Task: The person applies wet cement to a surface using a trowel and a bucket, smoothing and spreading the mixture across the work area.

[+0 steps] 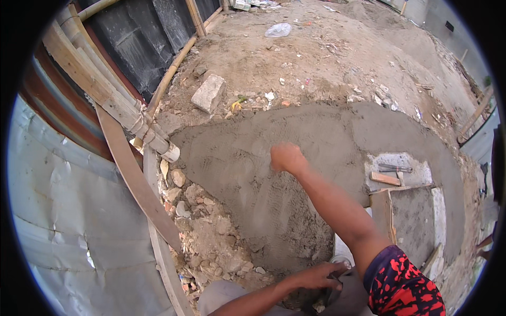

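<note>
Wet grey cement [327,126] spreads over the ground in front of me, smooth in places and rough nearer my legs. My right hand [287,157] is over its middle, closed in a fist with the arm stretched forward. Whatever it holds, if anything, is hidden beneath the hand. Low in the view, my left hand [321,276] is close to my knees, its thumb and fingers apart and nothing plain between them. A pale, round-ended object [341,259] is just beyond its fingertips, its kind unclear.
At right, a metal hand tool [395,168] and a reddish wooden block [385,178] lie on a pale slab beside a board-edged rectangle [414,216]. Sheet metal [63,210] and bamboo poles [171,73] line the left. A stone block [208,94] sits beyond the cement.
</note>
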Motion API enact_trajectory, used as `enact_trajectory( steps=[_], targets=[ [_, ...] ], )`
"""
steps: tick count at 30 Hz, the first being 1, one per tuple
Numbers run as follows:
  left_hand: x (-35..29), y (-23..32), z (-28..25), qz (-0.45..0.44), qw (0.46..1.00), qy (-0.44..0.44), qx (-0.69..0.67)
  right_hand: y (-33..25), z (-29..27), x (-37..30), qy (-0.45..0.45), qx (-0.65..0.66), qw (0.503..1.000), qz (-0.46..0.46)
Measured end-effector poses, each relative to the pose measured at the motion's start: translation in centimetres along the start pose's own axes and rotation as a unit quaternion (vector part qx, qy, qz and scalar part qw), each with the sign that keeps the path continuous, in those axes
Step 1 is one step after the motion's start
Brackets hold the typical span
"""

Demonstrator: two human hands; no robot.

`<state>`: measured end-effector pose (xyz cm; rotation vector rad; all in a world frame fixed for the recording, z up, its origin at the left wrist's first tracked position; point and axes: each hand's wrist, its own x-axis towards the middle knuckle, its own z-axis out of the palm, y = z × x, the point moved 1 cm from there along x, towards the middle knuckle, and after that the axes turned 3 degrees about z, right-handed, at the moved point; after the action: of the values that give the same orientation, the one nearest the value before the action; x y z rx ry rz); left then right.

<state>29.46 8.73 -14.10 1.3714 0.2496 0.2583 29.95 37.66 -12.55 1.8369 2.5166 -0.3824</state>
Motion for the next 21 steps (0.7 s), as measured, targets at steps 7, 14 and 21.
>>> enact_trajectory(
  steps=[7, 14, 21],
  targets=[
    [-0.5, -0.9, -0.3, 0.040, 0.999, 0.011, -0.005, 0.9, 0.2, 0.4, 0.000, 0.012, 1.000, -0.001],
    [-2.1, 2.6, -3.6, -0.081, 0.949, 0.086, -0.293, 0.8, 0.2, -0.1, 0.004, 0.027, 1.000, 0.006],
    [-1.6, -0.9, -1.9, 0.025, 0.958, 0.191, -0.211, 0.6, 0.7, -0.3, 0.055, 0.070, 0.996, 0.014]
  ],
)
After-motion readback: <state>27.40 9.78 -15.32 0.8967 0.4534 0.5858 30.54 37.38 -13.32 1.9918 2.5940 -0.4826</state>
